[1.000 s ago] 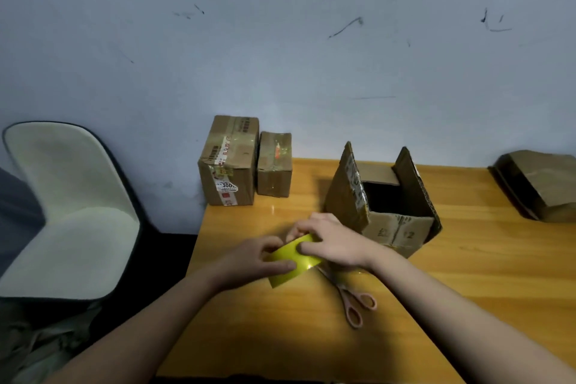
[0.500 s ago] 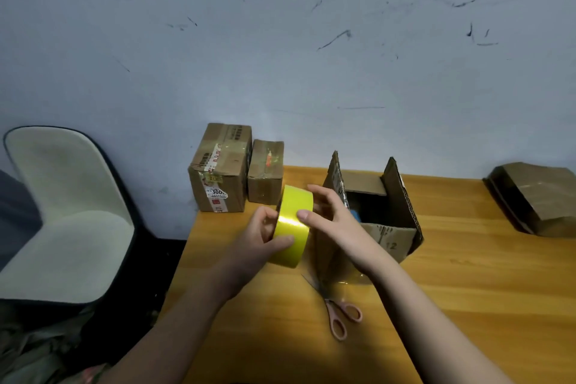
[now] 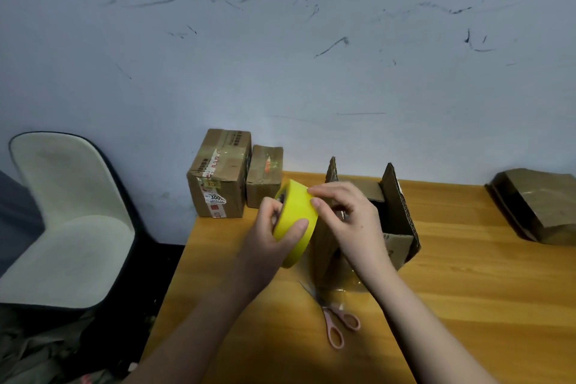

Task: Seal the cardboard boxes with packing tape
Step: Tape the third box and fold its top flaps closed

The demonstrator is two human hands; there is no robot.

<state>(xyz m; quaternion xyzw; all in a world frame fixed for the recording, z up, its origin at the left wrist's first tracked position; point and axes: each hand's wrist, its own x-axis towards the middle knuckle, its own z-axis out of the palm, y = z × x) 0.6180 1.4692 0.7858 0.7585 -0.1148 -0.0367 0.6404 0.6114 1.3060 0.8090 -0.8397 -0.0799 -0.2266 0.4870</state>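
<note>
above the bench's [image 3: 467, 290] left half i hold the yellow tape roll [image 3: 296, 221] on edge, my left grip [image 3: 274, 237] curled round it to steady it while my right grip [image 3: 343, 215] picks at its face, probably hunting the loose end. the open box [image 3: 396, 246] waits just behind, flaps upright. scissors [image 3: 336, 318] lie near me; two taped boxes [image 3: 221, 174] sit at the far left corner.

Both forearms are bare with no sleeves in view, and the left hand [image 3: 274, 232] and right hand [image 3: 349, 221] wear no gloves, rings or watch, with short, plain nails.
</note>
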